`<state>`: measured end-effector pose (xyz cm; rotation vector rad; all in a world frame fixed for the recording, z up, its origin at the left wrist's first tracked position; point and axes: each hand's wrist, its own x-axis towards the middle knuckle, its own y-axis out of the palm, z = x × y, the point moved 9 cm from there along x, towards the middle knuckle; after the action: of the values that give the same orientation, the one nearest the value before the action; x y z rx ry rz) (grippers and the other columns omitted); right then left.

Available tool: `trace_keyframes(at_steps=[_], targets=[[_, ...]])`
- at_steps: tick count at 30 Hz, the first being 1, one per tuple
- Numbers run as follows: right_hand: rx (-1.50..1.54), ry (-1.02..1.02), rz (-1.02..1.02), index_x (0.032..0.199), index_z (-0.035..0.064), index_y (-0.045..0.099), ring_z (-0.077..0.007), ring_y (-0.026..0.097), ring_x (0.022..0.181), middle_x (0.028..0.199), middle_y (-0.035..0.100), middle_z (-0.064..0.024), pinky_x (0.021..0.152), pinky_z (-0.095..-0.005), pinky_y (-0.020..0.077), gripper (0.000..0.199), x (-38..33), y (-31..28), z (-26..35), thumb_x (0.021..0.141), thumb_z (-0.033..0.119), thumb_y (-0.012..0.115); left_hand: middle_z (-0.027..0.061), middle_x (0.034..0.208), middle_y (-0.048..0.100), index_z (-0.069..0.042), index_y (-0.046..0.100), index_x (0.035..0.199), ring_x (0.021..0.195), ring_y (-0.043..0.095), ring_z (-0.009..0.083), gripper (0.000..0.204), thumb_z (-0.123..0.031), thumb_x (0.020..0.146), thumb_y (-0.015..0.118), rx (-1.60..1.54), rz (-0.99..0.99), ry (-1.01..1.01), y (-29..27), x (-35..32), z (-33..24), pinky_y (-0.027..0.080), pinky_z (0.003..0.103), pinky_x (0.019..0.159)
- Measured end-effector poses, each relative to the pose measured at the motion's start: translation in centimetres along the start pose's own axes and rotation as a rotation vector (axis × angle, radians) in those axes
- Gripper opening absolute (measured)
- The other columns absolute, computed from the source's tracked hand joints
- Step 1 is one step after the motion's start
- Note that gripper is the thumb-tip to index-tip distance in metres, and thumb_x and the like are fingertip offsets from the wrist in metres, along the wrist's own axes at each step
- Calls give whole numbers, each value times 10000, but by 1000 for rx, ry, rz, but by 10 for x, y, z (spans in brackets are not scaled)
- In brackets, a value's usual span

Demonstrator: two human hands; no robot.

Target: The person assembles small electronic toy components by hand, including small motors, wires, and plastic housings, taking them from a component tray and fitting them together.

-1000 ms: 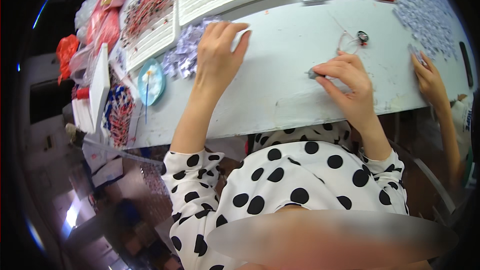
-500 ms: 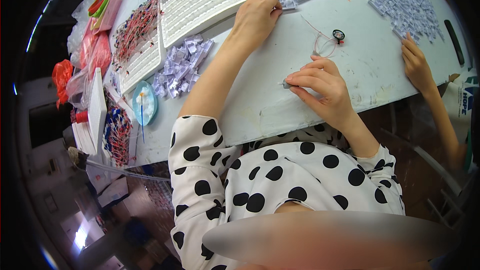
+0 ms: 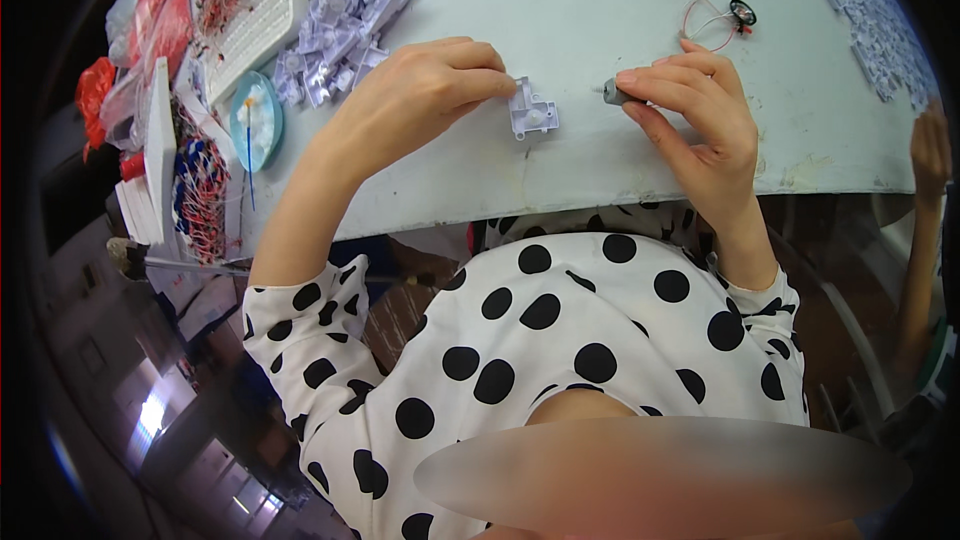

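Left hand (image 3: 425, 90) moved, fingertips (image 3: 507, 87) pinching bracket (image 3: 534, 115).

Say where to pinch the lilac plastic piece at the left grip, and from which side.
Probably the upper-left edge of the lilac plastic piece, from the left: the left grip meets it there, and the recessed body extends down and right, uncovered.

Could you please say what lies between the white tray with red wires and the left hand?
Pale purple plastic parts lie heaped between the tray and the left hand, in the head view.
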<state>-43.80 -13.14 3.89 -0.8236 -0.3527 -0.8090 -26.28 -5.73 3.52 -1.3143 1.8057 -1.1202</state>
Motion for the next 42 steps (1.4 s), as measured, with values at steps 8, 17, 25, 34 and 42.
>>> trace_keyframes(at_steps=[8, 17, 25, 34, 42], targets=[[-64, 2, 40, 982, 131, 763, -202, 625, 923, 932, 737, 15, 1004, -446, 444, 225, -5, 10, -4, 772, 55, 792, 78, 1104, 724, -59, 723, 1084, 965, 709, 231, 307, 79, 811, 696, 0, -332, -12, -5, -16, -16, 567, 303, 778], [-82, 3, 89, 977, 124, 766, -200, 622, 939, 949, 738, 10, 1007, -444, 438, 219, 2, 15, 2, 772, 53, 788, 122, 1037, 592, 13, 593, 1189, 948, 556, 284, 595, -148, 697, 886, -51, -682, -538, 39, -60, -36, 481, 378, 832], [-74, -75, 215, 985, 117, 761, -205, 629, 944, 964, 732, 1, 998, -443, 447, 222, 4, 33, 17, 769, 66, 779, 70, 1041, 604, -83, 697, 1108, 973, 540, 261, 414, -70, 717, 832, -347, -589, -408, 42, -57, -15, 456, 365, 862], [-143, -157, 255, 976, 127, 763, -191, 627, 933, 947, 723, 24, 1024, -495, 458, 209, 8, 56, 27, 768, 117, 782, 66, 1075, 610, -66, 737, 1098, 1027, 590, 218, 412, -45, 700, 840, -447, -507, -444, 47, -57, -10, 488, 323, 875], [-220, -168, 268, 977, 152, 769, -178, 633, 948, 959, 730, 40, 1033, -484, 452, 236, 0, 63, 30, 742, 157, 795, 68, 1065, 620, -63, 736, 1098, 1032, 583, 226, 421, -36, 690, 837, -454, -529, -424, 47, -58, -9, 484, 328, 873]])
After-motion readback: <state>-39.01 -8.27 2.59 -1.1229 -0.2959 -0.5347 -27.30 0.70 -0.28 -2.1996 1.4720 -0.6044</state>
